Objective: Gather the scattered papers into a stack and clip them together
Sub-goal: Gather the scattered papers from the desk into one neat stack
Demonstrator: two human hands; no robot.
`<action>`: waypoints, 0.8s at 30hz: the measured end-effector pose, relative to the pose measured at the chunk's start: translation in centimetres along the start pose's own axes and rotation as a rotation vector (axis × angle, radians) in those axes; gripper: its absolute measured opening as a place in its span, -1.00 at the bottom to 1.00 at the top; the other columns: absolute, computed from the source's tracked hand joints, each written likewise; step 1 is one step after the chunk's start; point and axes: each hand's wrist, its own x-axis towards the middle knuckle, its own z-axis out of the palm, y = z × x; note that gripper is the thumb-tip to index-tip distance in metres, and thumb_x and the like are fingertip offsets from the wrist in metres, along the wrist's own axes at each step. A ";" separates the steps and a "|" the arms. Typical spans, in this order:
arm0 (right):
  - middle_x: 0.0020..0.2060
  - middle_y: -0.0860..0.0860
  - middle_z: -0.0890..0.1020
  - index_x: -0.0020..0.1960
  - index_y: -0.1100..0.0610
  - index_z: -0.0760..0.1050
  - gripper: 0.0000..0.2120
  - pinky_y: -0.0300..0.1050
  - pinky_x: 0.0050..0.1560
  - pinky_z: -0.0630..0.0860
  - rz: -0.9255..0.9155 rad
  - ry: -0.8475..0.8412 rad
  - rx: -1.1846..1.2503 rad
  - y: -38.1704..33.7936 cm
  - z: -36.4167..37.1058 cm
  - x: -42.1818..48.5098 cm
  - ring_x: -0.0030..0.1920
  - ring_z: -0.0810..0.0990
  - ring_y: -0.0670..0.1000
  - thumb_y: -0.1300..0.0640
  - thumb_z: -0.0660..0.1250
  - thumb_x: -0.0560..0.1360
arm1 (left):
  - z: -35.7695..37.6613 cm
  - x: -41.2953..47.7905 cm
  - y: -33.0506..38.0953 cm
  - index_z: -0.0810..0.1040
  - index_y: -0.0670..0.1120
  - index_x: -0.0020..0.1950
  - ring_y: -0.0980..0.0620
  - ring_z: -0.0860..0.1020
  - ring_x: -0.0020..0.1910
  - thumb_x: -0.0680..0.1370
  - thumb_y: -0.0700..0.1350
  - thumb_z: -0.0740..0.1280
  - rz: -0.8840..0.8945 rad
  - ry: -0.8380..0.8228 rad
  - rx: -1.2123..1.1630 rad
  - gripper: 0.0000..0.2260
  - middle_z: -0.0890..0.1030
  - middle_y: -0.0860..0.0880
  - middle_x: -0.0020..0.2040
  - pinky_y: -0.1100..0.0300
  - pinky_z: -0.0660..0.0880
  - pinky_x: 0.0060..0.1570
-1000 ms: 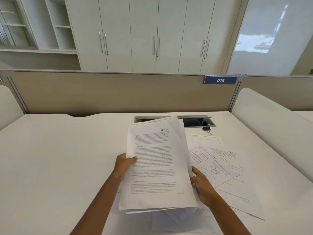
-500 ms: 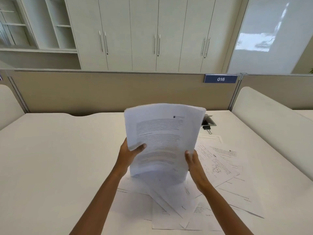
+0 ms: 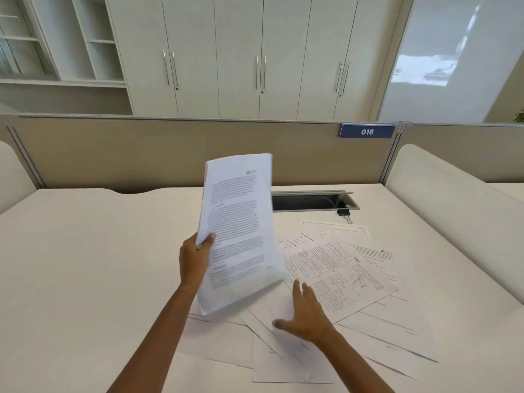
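Observation:
My left hand (image 3: 195, 258) grips the left edge of a stack of printed papers (image 3: 238, 228), held upright and tilted above the white desk (image 3: 85, 265). My right hand (image 3: 307, 316) hovers open, fingers spread, just over the scattered papers (image 3: 340, 268) lying fanned out across the desk's middle and right. More loose sheets (image 3: 278, 361) lie under and in front of my right wrist. A black binder clip (image 3: 344, 213) rests on the desk beyond the papers, beside the cable slot.
An open cable slot (image 3: 309, 201) is cut into the desk's far side. A beige partition (image 3: 141, 154) with a blue "016" sign (image 3: 367, 131) runs behind. White side dividers (image 3: 442, 199) flank the desk.
My right hand has let go of the stack and dropped toward the loose sheets. The stack, now held by my left hand alone, has swung left and turned narrower.

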 end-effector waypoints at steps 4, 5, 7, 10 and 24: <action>0.49 0.27 -0.17 0.50 0.17 -0.25 0.00 0.23 0.45 -0.07 0.028 -0.073 -0.175 -0.7 1.5 -0.2 0.49 -0.19 0.28 -0.26 0.28 0.38 | -1.4 0.9 -0.9 0.53 -0.37 0.11 -0.29 0.55 0.06 0.53 -0.12 0.30 -0.104 0.143 0.009 -0.68 0.60 -0.32 0.08 -0.02 0.47 0.04; 0.49 0.27 -0.15 0.50 0.15 -0.23 -0.03 0.23 0.45 -0.04 0.028 -0.067 -0.198 -0.9 1.6 -0.1 0.49 -0.17 0.29 -0.24 0.27 0.39 | -1.7 1.0 -1.0 0.52 -0.37 0.12 -0.30 0.55 0.07 0.53 -0.12 0.29 -0.131 0.169 0.010 -0.68 0.60 -0.32 0.09 -0.06 0.47 0.08; 0.49 0.27 -0.09 0.50 0.13 -0.19 -0.09 0.23 0.44 0.03 0.031 -0.054 -0.238 -1.2 1.6 -0.1 0.49 -0.11 0.29 -0.20 0.25 0.41 | -2.3 1.2 -1.2 0.52 -0.36 0.11 -0.31 0.55 0.08 0.53 -0.13 0.30 -0.176 0.207 0.004 -0.69 0.60 -0.33 0.10 -0.09 0.47 0.10; 0.48 0.26 -0.02 0.50 0.12 -0.15 -0.18 0.21 0.41 0.15 0.048 -0.044 -0.328 -1.8 1.8 0.1 0.47 -0.01 0.32 -0.15 0.20 0.44 | -3.0 1.2 -1.3 0.52 -0.36 0.12 -0.31 0.54 0.08 0.53 -0.14 0.30 -0.224 0.248 -0.007 -0.70 0.59 -0.34 0.10 -0.12 0.48 0.14; -0.11 0.08 0.60 0.32 0.22 0.31 -0.66 -0.32 -0.40 0.28 -0.162 0.451 -0.242 -1.3 -1.7 -0.1 -0.34 0.50 -0.04 0.29 0.02 0.57 | -6.9 1.8 -2.1 0.44 -0.36 0.25 -0.32 0.51 0.19 0.54 -0.20 0.28 -0.357 0.404 -0.130 -0.66 0.52 -0.32 0.24 -0.11 0.44 0.22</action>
